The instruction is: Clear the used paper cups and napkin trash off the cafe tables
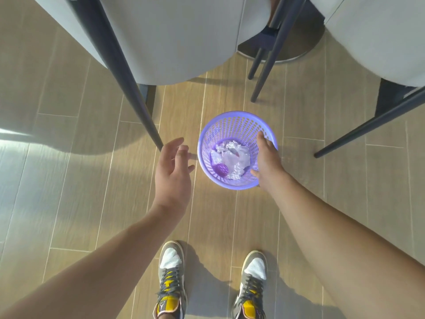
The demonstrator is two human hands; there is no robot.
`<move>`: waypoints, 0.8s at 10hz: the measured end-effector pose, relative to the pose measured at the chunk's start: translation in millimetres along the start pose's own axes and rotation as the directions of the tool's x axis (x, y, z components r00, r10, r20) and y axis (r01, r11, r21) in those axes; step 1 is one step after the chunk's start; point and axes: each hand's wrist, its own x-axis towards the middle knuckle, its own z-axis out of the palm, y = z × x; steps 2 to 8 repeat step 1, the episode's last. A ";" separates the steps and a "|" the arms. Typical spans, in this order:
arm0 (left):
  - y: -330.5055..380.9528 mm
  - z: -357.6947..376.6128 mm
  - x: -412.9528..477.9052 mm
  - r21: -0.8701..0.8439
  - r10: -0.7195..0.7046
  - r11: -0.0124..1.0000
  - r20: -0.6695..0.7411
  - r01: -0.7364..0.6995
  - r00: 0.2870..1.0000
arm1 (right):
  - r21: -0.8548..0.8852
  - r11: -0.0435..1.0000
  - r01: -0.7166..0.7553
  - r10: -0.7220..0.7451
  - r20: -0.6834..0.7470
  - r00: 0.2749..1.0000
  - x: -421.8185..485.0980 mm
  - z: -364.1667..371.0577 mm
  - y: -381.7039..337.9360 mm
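**Figure: view straight down to the floor.** A purple perforated wastebasket [230, 125] stands on the wood-plank floor [69, 203], in front of the dark legs of two grey upholstered chairs [179, 42].

- **Contents.** Inside we see crumpled white napkin trash [232, 157] covering most of the bottom. At its lower left is a round purple object [220, 170] that we cannot identify.
- **Right hand.** The right hand [268, 157] lies over the basket's right rim, with one finger and the thumb reaching inward along the wall. The other fingers are hidden, so we cannot tell whether it grips the rim.
- **Left hand.** The left hand [172, 171] hovers just beside the basket's left side, apart from it. Its fingers are loosely spread and hold nothing.
- **Surroundings.** At the bottom edge, a pair of grey-and-yellow sneakers [171, 284] points toward the basket. A round dark table base [287, 51] shows behind the chair legs.
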 end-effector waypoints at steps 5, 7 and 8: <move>20.2 3.2 -6.6 -0.015 0.018 1.000 0.030 -0.018 0.999 | 0.035 0.973 0.230 -0.229 -0.018 0.973 -28.5 -12.1 -16.0; 20.2 3.2 -6.6 -0.015 0.018 1.000 0.030 -0.018 0.999 | 0.035 0.973 0.230 -0.229 -0.018 0.973 -28.5 -12.1 -16.0; 20.2 3.2 -6.6 -0.015 0.018 1.000 0.030 -0.018 0.999 | 0.035 0.973 0.230 -0.229 -0.018 0.973 -28.5 -12.1 -16.0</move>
